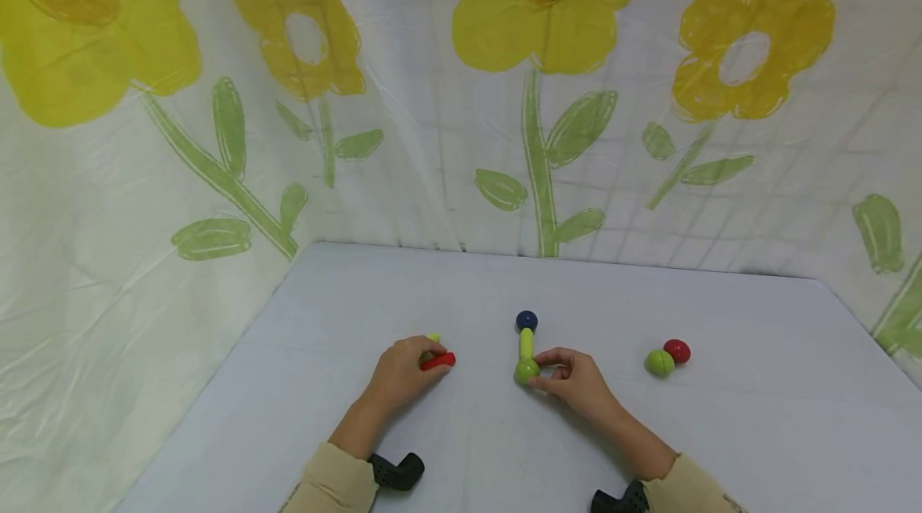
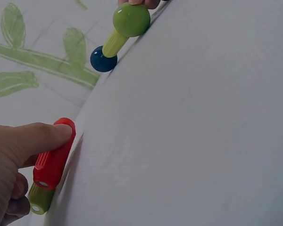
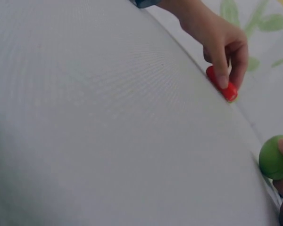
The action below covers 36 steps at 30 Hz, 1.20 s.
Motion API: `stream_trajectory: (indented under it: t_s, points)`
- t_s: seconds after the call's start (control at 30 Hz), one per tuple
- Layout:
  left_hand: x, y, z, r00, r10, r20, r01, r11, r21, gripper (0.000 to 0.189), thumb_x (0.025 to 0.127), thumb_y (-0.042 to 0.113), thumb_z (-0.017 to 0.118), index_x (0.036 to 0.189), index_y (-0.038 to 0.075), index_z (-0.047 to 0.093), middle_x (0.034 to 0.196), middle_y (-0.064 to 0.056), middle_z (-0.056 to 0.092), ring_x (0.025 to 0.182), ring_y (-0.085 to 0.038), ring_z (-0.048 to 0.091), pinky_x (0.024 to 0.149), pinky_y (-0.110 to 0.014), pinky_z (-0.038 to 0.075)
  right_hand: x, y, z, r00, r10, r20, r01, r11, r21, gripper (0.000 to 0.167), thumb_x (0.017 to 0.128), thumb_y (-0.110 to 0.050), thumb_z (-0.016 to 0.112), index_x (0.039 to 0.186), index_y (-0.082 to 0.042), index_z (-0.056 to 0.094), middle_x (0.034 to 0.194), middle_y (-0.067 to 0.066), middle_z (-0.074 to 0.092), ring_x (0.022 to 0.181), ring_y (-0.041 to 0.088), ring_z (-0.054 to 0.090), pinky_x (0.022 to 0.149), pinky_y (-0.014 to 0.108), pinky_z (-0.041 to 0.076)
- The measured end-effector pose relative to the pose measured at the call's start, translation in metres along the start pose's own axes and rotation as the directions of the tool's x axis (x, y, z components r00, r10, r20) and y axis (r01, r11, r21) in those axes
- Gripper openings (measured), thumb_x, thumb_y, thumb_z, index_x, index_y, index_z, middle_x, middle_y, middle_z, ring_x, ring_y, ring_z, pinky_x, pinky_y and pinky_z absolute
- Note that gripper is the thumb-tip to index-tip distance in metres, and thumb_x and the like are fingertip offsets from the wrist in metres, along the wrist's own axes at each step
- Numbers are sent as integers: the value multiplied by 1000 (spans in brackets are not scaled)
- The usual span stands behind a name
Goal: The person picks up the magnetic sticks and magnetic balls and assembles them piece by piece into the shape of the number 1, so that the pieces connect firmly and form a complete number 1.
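Observation:
My left hand (image 1: 398,373) pinches a red magnetic rod (image 1: 438,362) between thumb and fingers, close over the table. Behind it is a yellow-green rod (image 2: 41,198) with a metal end, partly hidden by the fingers and the red rod. With thumb and fingertips my right hand (image 1: 580,386) grips a green ball (image 1: 527,371). That ball joins a second yellow-green rod (image 1: 527,343), whose far end meets a dark blue ball (image 1: 527,321). In the head view this joined piece points away from me.
To the right of my right hand, another green ball (image 1: 659,362) and a red ball (image 1: 677,350) lie side by side on the white table (image 1: 763,433). A white curtain (image 1: 425,177) with painted yellow flowers hangs behind the far edge. Black wrist mounts (image 1: 398,471) sit by both sleeves.

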<state>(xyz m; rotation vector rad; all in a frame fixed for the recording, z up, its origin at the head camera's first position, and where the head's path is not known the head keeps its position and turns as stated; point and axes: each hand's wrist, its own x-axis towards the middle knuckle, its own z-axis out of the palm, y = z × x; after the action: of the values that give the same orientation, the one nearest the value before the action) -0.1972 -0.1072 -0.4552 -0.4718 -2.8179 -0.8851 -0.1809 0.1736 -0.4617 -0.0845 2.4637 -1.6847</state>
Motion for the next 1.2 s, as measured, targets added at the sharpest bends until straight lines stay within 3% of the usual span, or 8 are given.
stream_trajectory:
  t_s: [0.23, 0.3, 0.4, 0.5, 0.7, 0.8, 1.0, 1.2]
  points:
    - [3, 6, 2, 997, 60, -50, -67, 988, -137, 19, 79, 20, 74, 96, 11, 71, 91, 3, 69, 67, -5, 48, 60, -19, 42, 2, 2, 0, 1000, -6, -7, 6, 1000, -3, 36, 74, -14, 78, 103, 1, 64, 61, -3, 50, 49, 5, 40, 45, 19, 35]
    - [3, 9, 3, 999, 40, -31, -46, 980, -195, 20, 79, 19, 74, 97, 11, 71, 93, 2, 69, 64, -5, 44, 56, -19, 39, 2, 1, 0, 1000, -9, -3, 9, 1000, -5, 36, 74, -15, 77, 103, 1, 64, 61, -3, 50, 49, 5, 40, 45, 20, 35]
    - [3, 14, 3, 1000, -11, 23, 17, 960, -281, 20, 82, 20, 71, 100, 10, 70, 96, 0, 68, 69, -5, 46, 61, -18, 40, 3, 1, 0, 1000, -10, 4, 10, 1000, -10, 36, 74, -15, 77, 104, 1, 64, 61, -3, 50, 49, 5, 40, 45, 20, 36]
    - [4, 18, 5, 993, -67, 101, 100, 925, -366, 22, 84, 22, 69, 102, 10, 69, 99, -1, 67, 71, -7, 47, 62, -20, 41, 4, 0, 0, 1000, -9, 5, 9, 1000, -18, 35, 74, -16, 77, 104, 0, 64, 60, -3, 51, 49, 6, 40, 45, 20, 36]
    - [6, 28, 12, 949, -121, 291, 262, 818, -512, 32, 87, 26, 66, 110, 4, 64, 104, -7, 65, 65, -8, 52, 58, -21, 43, 8, -1, 1, 1000, 18, -16, -19, 999, -27, 34, 73, -15, 78, 103, -2, 65, 62, -2, 52, 50, 8, 41, 45, 21, 36]
    - [7, 34, 13, 929, -127, 346, 303, 800, -518, 32, 87, 25, 65, 109, 3, 64, 101, -7, 65, 72, -9, 53, 62, -22, 44, 10, -2, 1, 999, 27, -28, -28, 999, -29, 34, 73, -14, 78, 102, -3, 66, 64, -1, 53, 51, 9, 41, 46, 20, 36]
    - [7, 44, 16, 872, -154, 464, 405, 758, -510, 30, 87, 24, 65, 107, 2, 65, 80, 2, 59, 56, -9, 40, 52, -19, 34, 13, -3, 1, 999, 31, -45, -32, 999, -27, 34, 73, -14, 78, 102, -3, 66, 65, -1, 55, 50, 8, 42, 46, 20, 36]
    - [6, 47, 18, 856, -176, 486, 450, 718, -531, 30, 86, 23, 66, 107, 2, 66, 79, 3, 61, 55, -9, 39, 51, -20, 33, 12, -2, 1, 999, 32, -33, -33, 999, -29, 35, 73, -15, 78, 103, -2, 65, 63, -2, 53, 50, 8, 42, 46, 21, 37]
